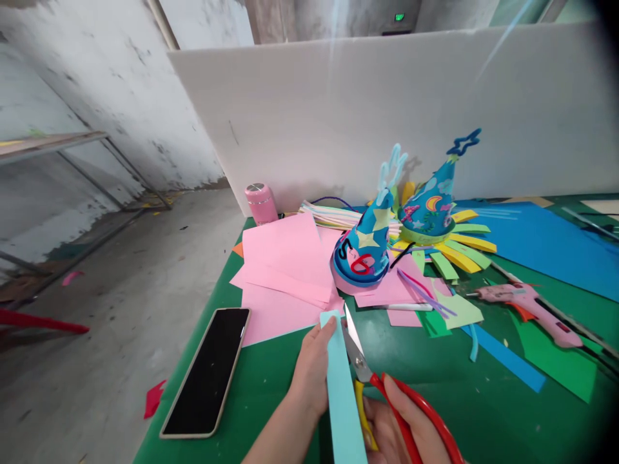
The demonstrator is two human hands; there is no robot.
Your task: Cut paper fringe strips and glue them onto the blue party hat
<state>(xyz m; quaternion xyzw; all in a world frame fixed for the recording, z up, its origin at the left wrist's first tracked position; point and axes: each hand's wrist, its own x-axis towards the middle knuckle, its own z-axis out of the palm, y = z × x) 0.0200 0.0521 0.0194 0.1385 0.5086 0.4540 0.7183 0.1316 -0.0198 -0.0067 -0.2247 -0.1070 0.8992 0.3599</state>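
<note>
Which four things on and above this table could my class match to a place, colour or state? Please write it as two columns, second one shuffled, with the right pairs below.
Column 1
1. Phone
2. Glue gun
3. Scissors
4. Paper strip

Column 2
A. Held in the right hand
B. Light blue, held in the left hand
C. Lying with its dark screen up
D. Pink, lying on the table's right side

Right pairs: 1-C, 2-D, 3-A, 4-B
</note>
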